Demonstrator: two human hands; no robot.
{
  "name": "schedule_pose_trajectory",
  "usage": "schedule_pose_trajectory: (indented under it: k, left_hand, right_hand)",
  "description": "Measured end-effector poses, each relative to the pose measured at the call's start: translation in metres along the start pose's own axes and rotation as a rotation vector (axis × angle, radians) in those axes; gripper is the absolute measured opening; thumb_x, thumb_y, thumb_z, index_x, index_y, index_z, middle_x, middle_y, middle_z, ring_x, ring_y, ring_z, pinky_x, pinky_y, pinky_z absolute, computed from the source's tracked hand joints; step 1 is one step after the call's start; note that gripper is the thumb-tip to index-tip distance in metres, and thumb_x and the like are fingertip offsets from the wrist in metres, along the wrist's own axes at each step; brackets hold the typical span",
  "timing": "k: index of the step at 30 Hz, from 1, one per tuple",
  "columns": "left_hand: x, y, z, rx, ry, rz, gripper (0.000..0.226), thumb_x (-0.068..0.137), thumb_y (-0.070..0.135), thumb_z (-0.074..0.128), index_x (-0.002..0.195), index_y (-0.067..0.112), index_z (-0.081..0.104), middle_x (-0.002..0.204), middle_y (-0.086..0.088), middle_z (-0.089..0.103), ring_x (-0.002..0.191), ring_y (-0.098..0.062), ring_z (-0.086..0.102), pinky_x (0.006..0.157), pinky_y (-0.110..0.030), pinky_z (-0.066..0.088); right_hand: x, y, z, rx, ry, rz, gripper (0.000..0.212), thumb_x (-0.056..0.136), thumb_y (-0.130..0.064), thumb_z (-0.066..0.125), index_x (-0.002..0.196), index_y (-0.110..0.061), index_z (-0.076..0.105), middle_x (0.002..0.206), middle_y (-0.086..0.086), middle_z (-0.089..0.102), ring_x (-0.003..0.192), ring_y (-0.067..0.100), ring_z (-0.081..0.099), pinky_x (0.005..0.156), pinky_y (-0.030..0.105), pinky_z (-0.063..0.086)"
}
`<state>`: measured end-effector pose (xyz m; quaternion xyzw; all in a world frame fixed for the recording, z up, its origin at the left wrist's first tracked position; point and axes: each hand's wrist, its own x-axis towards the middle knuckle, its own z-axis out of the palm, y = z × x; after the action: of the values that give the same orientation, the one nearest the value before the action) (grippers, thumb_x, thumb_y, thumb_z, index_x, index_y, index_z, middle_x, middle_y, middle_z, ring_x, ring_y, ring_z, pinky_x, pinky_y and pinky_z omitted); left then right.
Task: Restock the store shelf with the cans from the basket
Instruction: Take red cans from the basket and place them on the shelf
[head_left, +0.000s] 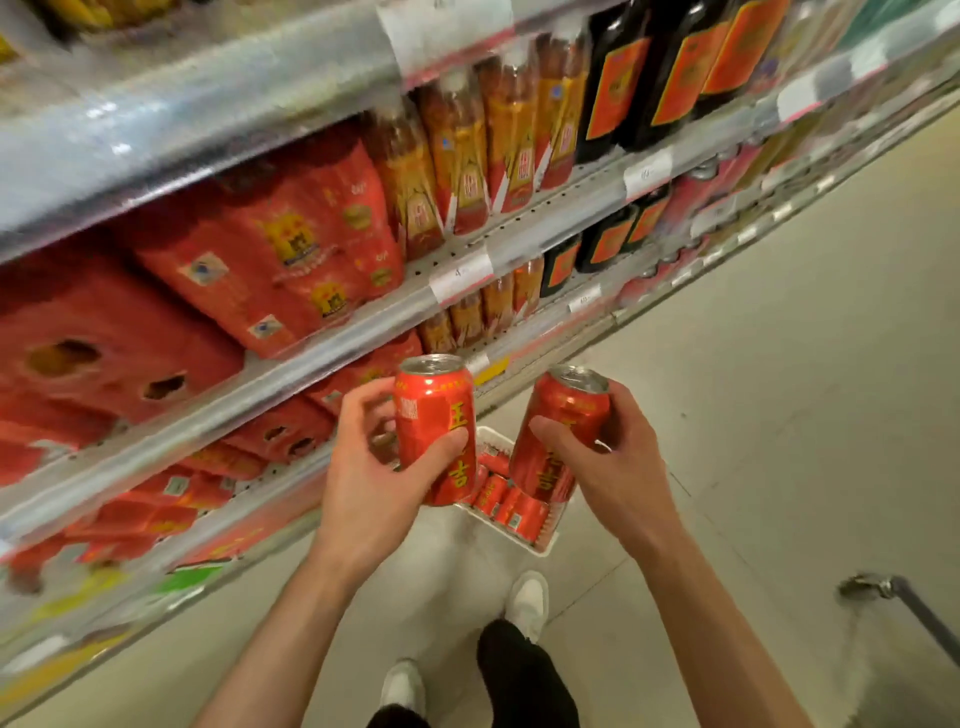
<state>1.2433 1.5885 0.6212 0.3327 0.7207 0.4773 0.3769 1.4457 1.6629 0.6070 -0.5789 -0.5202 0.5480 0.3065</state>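
Observation:
My left hand (371, 475) grips a red can with yellow characters (434, 410), held upright. My right hand (618, 462) grips a second red can (563, 415), tilted slightly left. Both cans hang above a white basket (540, 545) on the floor, which holds several more red cans (511, 506) lying on their sides. The store shelf (291, 369) runs along the left, its tiers packed with red multipacks (270, 249). Part of the basket is hidden behind my hands and the cans.
Orange-labelled bottles (462, 156) and dark bottles (623, 88) fill the shelf tiers further right. My white shoes (527, 600) stand on the pale floor just before the basket. A metal trolley leg (893, 592) juts in at lower right.

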Motion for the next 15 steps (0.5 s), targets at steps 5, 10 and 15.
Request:
schedule_pose_trajectory:
  k: [5,10,15]
  left_hand:
    - [-0.045,0.051,-0.055,-0.051,0.117,0.042,0.062,0.062,0.038,0.086,0.115,0.037,0.054,0.112,0.009,0.068,0.107,-0.007,0.064,0.076,-0.007,0.048]
    - [-0.081,0.074,-0.129,-0.099,0.216,0.107,0.073,0.059,0.037,0.093,0.120,0.030,0.053,0.111,0.005,0.069,0.092,0.002,0.067,0.076,-0.012,0.051]
    - [-0.118,0.081,-0.213,-0.128,0.284,0.190,0.062,0.072,0.009,0.088,0.118,0.027,0.051,0.110,0.006,0.065,0.085,0.015,0.064,0.071,-0.008,0.049]
  right_hand:
    - [-0.045,-0.070,0.013,0.004,-0.087,-0.061,0.055,0.079,-0.026,0.086,0.127,-0.025,0.059,0.111,-0.008,0.072,0.091,-0.004,0.070,0.071,0.011,0.054]
    - [-0.093,-0.121,0.054,0.037,-0.150,-0.121,0.057,0.079,-0.021,0.087,0.129,-0.023,0.059,0.114,-0.006,0.072,0.090,-0.006,0.070,0.069,0.011,0.055]
    - [-0.150,-0.158,0.113,0.001,-0.175,-0.214,0.051,0.079,-0.023,0.086,0.122,-0.025,0.061,0.108,-0.011,0.071,0.091,-0.007,0.069,0.082,0.016,0.058]
